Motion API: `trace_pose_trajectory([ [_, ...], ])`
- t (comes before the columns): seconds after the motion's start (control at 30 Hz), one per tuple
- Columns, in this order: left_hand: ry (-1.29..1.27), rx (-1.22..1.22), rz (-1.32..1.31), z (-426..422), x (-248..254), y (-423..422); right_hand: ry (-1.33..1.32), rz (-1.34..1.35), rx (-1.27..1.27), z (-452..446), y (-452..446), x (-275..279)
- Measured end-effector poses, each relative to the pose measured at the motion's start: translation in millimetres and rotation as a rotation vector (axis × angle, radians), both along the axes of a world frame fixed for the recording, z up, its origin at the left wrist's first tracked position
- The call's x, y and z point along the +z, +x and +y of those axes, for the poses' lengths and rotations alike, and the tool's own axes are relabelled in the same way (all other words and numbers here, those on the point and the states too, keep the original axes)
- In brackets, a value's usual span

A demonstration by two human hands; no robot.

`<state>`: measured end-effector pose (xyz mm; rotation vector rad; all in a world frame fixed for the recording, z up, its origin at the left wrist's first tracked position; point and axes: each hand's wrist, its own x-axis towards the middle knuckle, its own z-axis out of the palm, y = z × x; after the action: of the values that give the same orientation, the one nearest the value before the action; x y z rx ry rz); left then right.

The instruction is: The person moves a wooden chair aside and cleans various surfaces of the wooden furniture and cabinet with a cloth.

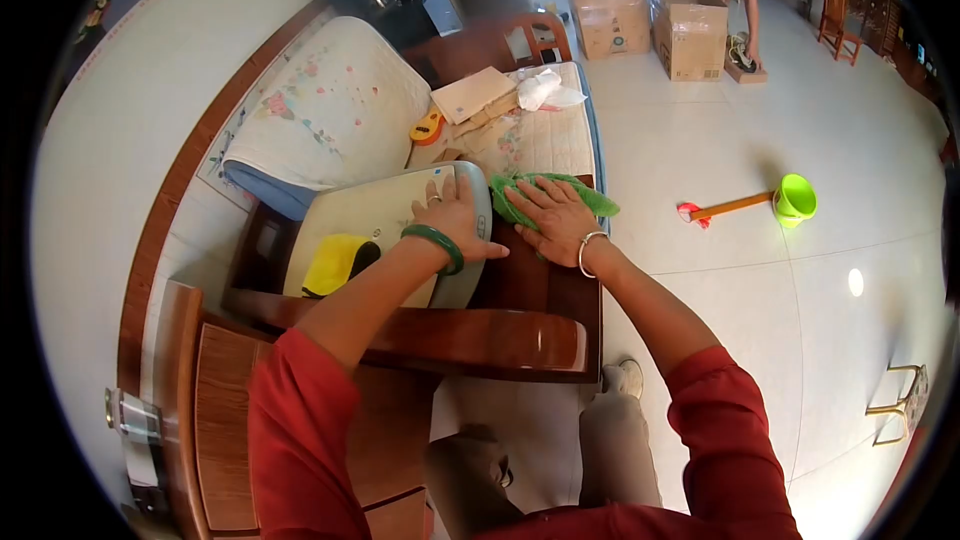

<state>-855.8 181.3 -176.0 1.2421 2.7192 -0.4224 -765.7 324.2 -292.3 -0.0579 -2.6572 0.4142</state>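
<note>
My left hand (452, 215) lies flat with fingers spread on a pale, flat-topped plastic object (385, 202) resting on a dark wooden seat. A green bangle circles that wrist. My right hand (560, 218) is stretched out flat over a green cloth (597, 202), pressing it against the dark wood (520, 285) near the seat's front edge. Part of the cloth is hidden under the palm. A yellow and black cloth (335, 265) sits on the pale object, left of my left forearm.
Closest to me is a glossy wooden armrest (480, 340). Beyond the hands, a floral cushion (500, 145) holds cardboard, white tissue and a small orange toy guitar (427, 127). On the floor are a lime bucket (795, 202) and cardboard boxes (692, 40), where another person bends down.
</note>
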Motion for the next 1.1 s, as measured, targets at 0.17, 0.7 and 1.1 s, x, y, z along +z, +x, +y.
trace_pose_trajectory([
  [0.17, -0.052, 0.079, 0.091, 7, -27, 5, 0.023, 0.035, -0.024, -1, 0, -1],
  [0.7, 0.503, -0.073, 0.120, -6, 67, -29, 0.010, 0.069, -0.036, 0, 2, 1],
  [1.1, 0.688, -0.144, 0.001, -50, 125, -51, 0.183, -0.171, 0.538, -20, -3, 25],
])
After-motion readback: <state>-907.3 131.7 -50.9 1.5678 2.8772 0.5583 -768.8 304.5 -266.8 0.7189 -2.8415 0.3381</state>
